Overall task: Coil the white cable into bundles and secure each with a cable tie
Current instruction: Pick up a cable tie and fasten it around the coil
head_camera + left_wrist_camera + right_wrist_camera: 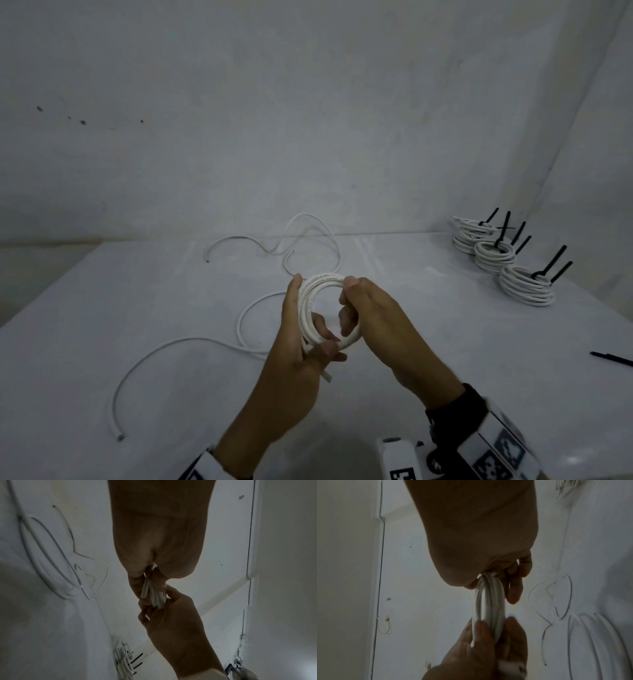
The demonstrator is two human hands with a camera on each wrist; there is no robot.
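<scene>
Left hand (pixel 301 342): grip clamped on the near-left side of the white cable coil (pixel 317 308), thumb through the ring
Right hand (pixel 373 315): fingers curled round the coil's right side, held above the tabletop (pixel 102 342)
Risk: I'd say the springy loops could fan open if either grip eases — no tie is on yet
Loose cable (pixel 164 349): trailing left, might snag
Spare tie (pixel 611 358): far right
Finished bundles (pixel 525 284): back corner, tied black
</scene>
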